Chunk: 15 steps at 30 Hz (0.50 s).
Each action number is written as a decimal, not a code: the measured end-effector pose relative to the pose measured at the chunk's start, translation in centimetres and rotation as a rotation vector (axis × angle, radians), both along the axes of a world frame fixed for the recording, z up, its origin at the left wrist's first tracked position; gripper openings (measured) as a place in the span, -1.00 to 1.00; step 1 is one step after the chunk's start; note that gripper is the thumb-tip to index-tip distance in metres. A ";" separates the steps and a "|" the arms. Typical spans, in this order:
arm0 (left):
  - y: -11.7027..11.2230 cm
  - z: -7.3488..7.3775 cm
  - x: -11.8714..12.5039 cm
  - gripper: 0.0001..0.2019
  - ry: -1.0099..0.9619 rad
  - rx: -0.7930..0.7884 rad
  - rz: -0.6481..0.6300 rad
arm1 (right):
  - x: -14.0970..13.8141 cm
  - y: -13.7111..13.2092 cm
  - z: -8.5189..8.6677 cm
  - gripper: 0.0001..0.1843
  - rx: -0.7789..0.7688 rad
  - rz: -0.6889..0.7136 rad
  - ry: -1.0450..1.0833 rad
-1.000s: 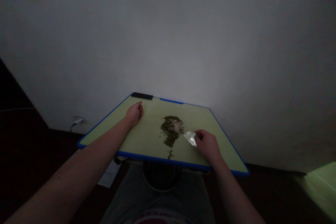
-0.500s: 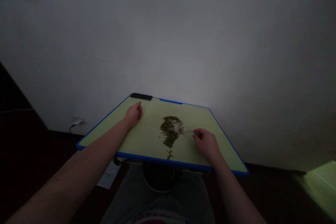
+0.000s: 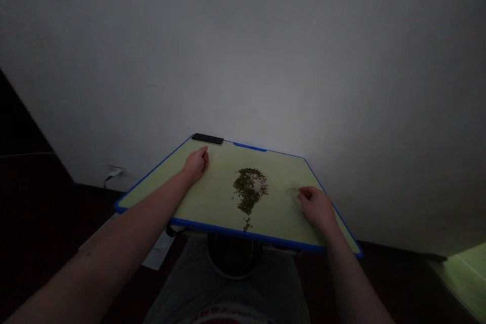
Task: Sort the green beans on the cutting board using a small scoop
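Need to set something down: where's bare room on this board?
Bare board lies on both sides of the seed heap, toward your left hand and right hand. Crowded: the middle, where seeds trail toward the near blue edge.

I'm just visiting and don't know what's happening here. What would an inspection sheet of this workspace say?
Surface: pale green board with a blue edge.
Main things: heap of small dark green beans around a pale patch.
Clutter: flat black oblong object at the far edge; white paper below the board.
Hands: left hand curled on the board; right hand curled near the right edge, nothing visible held.
Cables: white cable at a wall socket.
Surroundings: grey wall, dark floor.
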<state>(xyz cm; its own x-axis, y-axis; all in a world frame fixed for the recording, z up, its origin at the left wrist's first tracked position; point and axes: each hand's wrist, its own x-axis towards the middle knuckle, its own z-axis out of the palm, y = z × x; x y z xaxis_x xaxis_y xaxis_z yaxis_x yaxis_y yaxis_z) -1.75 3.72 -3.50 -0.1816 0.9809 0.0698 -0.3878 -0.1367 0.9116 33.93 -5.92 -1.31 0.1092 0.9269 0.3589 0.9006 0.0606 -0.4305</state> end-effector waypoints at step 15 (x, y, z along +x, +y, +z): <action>0.0 0.7 0.6 -0.66 -0.012 -0.016 0.008 | -6.3 -3.1 0.5 -0.76 -0.120 0.469 0.157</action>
